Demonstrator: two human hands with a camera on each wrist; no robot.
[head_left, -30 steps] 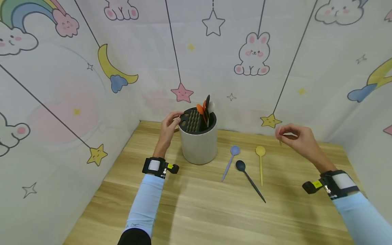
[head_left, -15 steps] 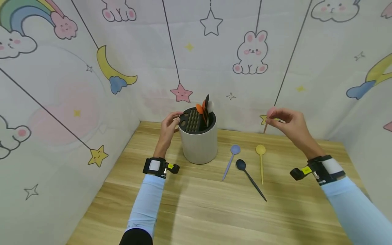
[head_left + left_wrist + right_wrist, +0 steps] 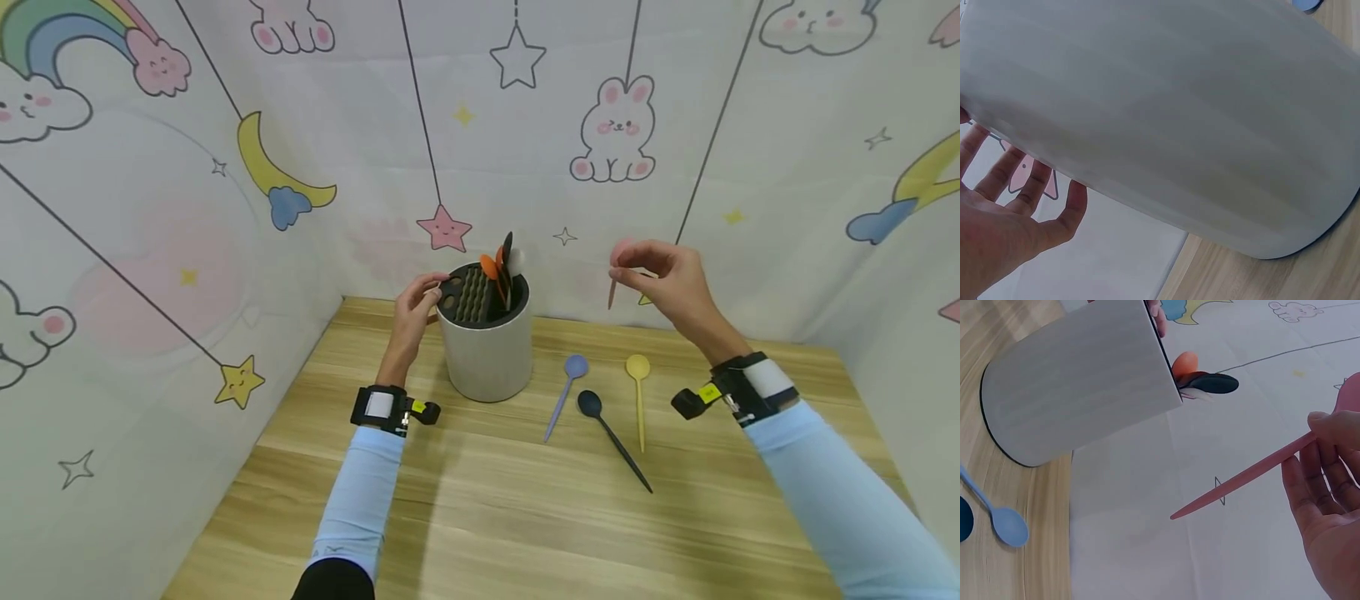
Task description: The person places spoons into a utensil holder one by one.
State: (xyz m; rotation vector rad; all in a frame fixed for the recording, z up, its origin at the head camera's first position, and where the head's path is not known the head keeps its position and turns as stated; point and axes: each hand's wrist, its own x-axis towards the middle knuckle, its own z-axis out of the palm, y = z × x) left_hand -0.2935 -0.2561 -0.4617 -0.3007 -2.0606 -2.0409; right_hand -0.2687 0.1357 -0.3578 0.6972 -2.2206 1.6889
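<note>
A pink spoon (image 3: 1254, 472) is pinched near its bowl by my right hand (image 3: 671, 279). Its bowl points up and its thin handle hangs down in the head view, above the table's back edge. My left hand (image 3: 412, 312) holds the rim of a light grey utensil holder (image 3: 487, 362), with several fingers (image 3: 1035, 187) against its outer wall. The holder stands upright and has a black top insert with holes and wavy slots. Orange spoons (image 3: 490, 267), a black utensil (image 3: 508, 246) and a white one (image 3: 517, 262) stick out of its right part.
On the wooden table (image 3: 510, 517), right of the holder, lie a lavender spoon (image 3: 576, 367), a black spoon (image 3: 590, 406) and a yellow spoon (image 3: 638, 369). A white cloth wall (image 3: 360, 125) with cartoon prints rises behind the table and along its sides.
My right hand has moved left and upward with the pink spoon, closer to the holder, and the spoon's handle now shows more. The left hand and the table spoons have stayed in place.
</note>
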